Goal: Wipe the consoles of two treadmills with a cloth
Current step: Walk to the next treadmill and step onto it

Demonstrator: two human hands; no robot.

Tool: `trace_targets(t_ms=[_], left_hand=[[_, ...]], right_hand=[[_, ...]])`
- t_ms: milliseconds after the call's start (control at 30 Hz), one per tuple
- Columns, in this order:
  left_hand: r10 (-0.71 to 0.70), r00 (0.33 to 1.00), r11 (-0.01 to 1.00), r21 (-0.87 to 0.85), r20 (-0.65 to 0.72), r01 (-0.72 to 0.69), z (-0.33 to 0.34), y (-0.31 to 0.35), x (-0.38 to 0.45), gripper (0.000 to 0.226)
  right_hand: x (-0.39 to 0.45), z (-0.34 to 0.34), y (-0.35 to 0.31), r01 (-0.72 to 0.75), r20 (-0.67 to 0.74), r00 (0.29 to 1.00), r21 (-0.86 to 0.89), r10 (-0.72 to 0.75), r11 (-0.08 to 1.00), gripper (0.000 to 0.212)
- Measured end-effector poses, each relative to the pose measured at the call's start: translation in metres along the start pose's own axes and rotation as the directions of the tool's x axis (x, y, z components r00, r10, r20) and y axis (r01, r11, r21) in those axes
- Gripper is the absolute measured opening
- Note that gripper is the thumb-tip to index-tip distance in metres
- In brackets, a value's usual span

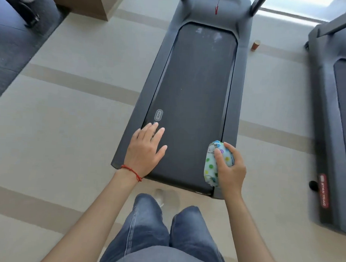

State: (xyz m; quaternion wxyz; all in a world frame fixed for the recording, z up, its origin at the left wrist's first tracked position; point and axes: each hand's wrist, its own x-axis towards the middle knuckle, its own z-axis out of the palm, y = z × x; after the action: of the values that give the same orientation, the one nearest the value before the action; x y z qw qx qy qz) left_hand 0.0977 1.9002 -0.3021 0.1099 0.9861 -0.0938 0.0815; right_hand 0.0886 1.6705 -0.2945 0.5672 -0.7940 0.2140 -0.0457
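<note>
A red label (323, 190) on the right treadmill's (327, 119) near side rail reads roughly "STAR TRAC"; the lettering is blurred.

I see bright, even daylight coming from the window strip (307, 5) at the top right, which is blown out to white. Pale glare patches sit on the near treadmill belt (192, 95) toward its far end. Shadows on the floor (69, 109) are soft and faint. The second treadmill (332, 139) at the right edge is smeared and bent by the wide-angle lens.
</note>
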Motion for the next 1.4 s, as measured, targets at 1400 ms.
trace_targets(t_ms=[1400], left_hand=[[0.103,0.989,0.994,-0.010,-0.109,-0.105,-0.095,0.055,0.534,0.048]], right_hand=[[0.440,-0.016,-0.298,0.025,-0.041,0.999,0.057,-0.023,0.998,0.027]])
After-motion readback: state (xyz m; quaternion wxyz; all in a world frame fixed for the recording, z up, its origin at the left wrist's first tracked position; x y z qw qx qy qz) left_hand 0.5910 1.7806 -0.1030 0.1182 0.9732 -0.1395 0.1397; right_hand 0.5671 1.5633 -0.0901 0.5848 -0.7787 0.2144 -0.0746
